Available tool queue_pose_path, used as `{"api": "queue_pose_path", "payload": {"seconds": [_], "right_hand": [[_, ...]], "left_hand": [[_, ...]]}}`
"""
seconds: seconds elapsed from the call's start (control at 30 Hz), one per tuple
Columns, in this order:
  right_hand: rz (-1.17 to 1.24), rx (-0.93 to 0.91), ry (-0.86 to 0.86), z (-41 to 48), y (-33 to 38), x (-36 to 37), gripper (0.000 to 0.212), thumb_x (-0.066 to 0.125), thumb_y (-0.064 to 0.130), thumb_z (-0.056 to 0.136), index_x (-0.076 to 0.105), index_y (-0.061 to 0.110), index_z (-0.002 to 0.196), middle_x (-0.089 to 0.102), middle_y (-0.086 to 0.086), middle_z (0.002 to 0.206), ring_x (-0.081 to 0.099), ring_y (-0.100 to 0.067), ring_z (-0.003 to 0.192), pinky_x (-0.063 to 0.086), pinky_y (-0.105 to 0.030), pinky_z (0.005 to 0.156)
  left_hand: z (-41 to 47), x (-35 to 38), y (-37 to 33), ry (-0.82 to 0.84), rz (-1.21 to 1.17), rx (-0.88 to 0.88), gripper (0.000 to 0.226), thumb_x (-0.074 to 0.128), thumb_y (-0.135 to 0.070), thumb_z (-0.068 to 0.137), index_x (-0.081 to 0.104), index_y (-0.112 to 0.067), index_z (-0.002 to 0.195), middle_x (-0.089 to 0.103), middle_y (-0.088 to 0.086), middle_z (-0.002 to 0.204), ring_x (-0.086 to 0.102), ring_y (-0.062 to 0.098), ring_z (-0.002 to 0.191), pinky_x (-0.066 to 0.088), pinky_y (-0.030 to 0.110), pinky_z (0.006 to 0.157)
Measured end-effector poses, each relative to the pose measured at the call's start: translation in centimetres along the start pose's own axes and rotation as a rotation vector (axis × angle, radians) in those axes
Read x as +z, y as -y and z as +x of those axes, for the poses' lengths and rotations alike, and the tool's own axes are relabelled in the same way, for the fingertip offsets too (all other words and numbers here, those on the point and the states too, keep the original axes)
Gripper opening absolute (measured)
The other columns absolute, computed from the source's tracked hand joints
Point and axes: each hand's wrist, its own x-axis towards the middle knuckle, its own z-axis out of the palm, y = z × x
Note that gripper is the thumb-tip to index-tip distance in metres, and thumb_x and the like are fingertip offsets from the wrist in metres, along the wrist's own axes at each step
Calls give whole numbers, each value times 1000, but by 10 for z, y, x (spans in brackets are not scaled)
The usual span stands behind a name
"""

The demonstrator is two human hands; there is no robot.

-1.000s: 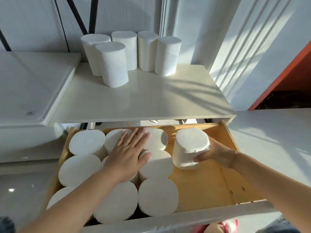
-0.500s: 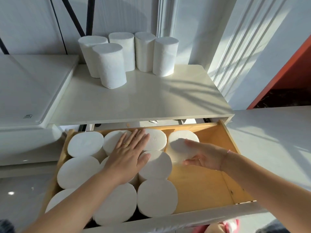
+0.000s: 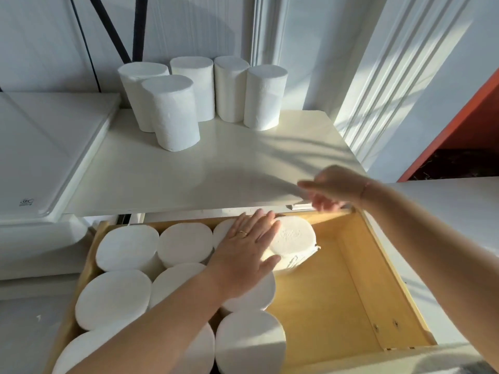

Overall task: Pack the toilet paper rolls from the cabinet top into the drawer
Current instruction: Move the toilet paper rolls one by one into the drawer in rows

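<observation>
Right hand (image 3: 332, 190) lifted away; roll (image 3: 293, 236) stands upright.

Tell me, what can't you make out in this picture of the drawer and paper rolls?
Head view, right hand: motion-blurred, finger pose unclear.
Head view, toilet paper rolls in the drawer: left hand and forearm cover some, the bottom edge cuts others; no sure count.
Head view, logo on the left white panel: too small to read.
</observation>
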Motion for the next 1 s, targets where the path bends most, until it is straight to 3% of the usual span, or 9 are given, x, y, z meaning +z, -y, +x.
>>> {"api": "queue_pose_path", "payload": {"seconds": [0.03, 0.1, 0.17, 0.27, 0.37, 0.5, 0.77, 1.0], "right_hand": [[53, -75, -145, 16, 7, -9, 53, 54, 51, 90, 71, 1, 85, 75, -12, 79, 69, -16, 59, 58, -33, 77], [254, -147, -382, 52, 23, -18, 51, 65, 44, 86, 60, 3, 117, 69, -15, 111, 66, -24, 95, 50, -35, 93], [441, -153, -436, 89, 38, -20, 79, 74, 41, 80, 36, 9, 141, 50, -16, 139, 51, -24, 125, 40, -36, 106], [576, -155, -459, 141, 54, -20, 111, 79, 44, 72, 8, 14, 152, 26, -14, 157, 30, -23, 143, 28, -38, 117], [681, -179, -523, 176, 68, -20, 124, 83, 40, 68, -4, 16, 153, 18, -11, 160, 23, -22, 147, 23, -40, 119], [791, -192, -594, 203, 84, -17, 125, 84, 37, 65, -4, 22, 153, 20, -8, 157, 25, -22, 145, 24, -38, 117], [758, -179, -691, 217, 97, -16, 106, 76, 41, 58, 17, 25, 145, 41, 2, 136, 46, -20, 124, 40, -45, 106], [816, -317, -607, 143, 54, 0, 96, 84, 34, 56, 31, 16, 134, 51, -2, 128, 53, -17, 117, 50, -39, 98]], "left_hand": [[8, 1, -1, 12, -11, 27, 63, 19, -51, 96, -2, -24, 149, -11, -5, 158, -19, 10, 142, -14, 33, 115], [22, 4, -2, 46, -25, 66, 65, 22, -52, 96, -4, -25, 149, -10, -4, 159, -16, 10, 143, -13, 33, 115], [29, 6, -1, 52, -16, 97, 67, 22, -54, 95, -5, -25, 148, -11, -3, 159, -13, 11, 143, -14, 32, 115], [30, 8, 2, 35, -44, 111, 67, 18, -58, 94, -6, -26, 149, -11, -4, 158, -11, 11, 144, -17, 30, 113], [28, 9, 2, 11, -79, 101, 66, 16, -58, 94, -3, -27, 149, -9, -5, 158, -8, 12, 144, -16, 32, 114], [27, 7, 0, -23, -101, 104, 64, 21, -55, 96, 7, -24, 150, 1, -2, 159, 4, 15, 145, -11, 33, 114], [27, 7, -2, -17, -89, 93, 65, 25, -54, 95, 9, -23, 149, 4, -2, 159, 11, 16, 145, -5, 38, 117], [29, 5, -1, 19, -55, 72, 66, 16, -56, 93, -1, -26, 149, -8, -8, 158, -6, 10, 144, -13, 37, 115]]}}
